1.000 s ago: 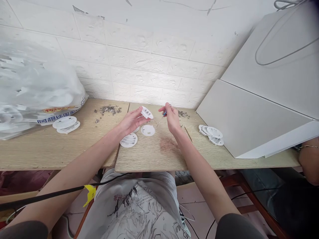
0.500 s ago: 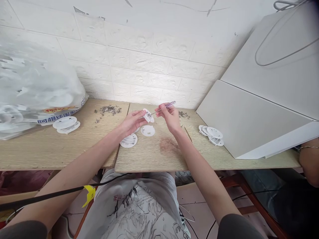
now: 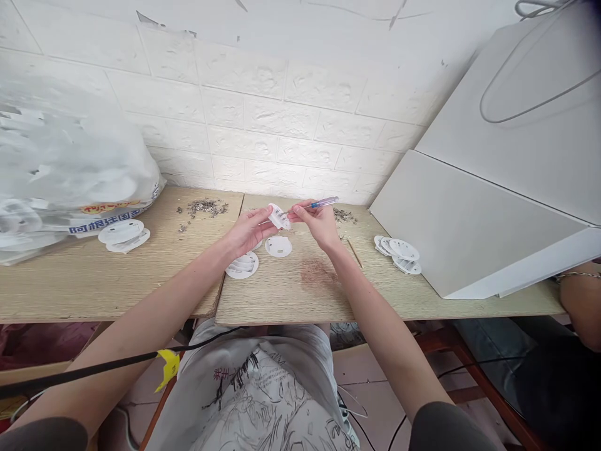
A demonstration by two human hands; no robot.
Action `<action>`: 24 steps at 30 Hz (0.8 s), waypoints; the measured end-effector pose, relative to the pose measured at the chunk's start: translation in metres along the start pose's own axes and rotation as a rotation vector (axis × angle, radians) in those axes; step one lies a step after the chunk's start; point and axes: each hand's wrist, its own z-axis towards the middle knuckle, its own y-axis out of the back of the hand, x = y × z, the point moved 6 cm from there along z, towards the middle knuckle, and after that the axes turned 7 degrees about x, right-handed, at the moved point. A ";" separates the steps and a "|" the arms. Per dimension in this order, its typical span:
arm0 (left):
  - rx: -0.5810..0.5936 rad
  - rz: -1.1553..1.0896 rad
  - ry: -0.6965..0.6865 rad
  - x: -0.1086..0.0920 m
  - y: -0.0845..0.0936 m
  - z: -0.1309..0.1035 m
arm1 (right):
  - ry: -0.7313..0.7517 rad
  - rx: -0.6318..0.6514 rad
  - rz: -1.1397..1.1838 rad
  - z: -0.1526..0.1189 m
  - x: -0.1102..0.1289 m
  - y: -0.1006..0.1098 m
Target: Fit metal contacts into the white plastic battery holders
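A small white plastic part [image 3: 278,217] sits raised above the wooden surface [image 3: 282,294], pinched at its edge by the left hand [image 3: 248,229], whose fingers curl closed around it. Its ribbed inner face is tilted up toward the wall. The right hand [image 3: 320,224] is closed around a slim screwdriver [image 3: 313,205] with a clear blue handle; the handle points right and slightly up, and the thin metal shaft runs left to meet the part, though the tip itself is too small to make out.

Directly beneath the hands, two more white discs lie flat on the surface: a round cover [image 3: 278,246] below the held part, and a ribbed base [image 3: 243,265] just left of it and nearer the person. A thin wooden stick [image 3: 354,252] lies to the right of the right wrist. Farther right, a small heap of white discs [image 3: 399,254] rests beside a grey box [image 3: 498,188]. Loose piles of tiny metal bits [image 3: 206,207] lie near the wall. At far left, another pair of discs [image 3: 123,234] sits beside a bulging plastic bag [image 3: 61,169]. Another person's arm [image 3: 580,300] shows at the right edge.
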 end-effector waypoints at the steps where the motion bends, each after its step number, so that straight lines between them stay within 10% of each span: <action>1: -0.004 -0.001 0.001 0.000 0.000 0.000 | 0.000 0.002 -0.011 0.000 -0.001 0.000; 24: -0.071 -0.119 -0.023 -0.003 0.004 0.000 | 0.025 0.055 -0.003 -0.001 0.005 -0.001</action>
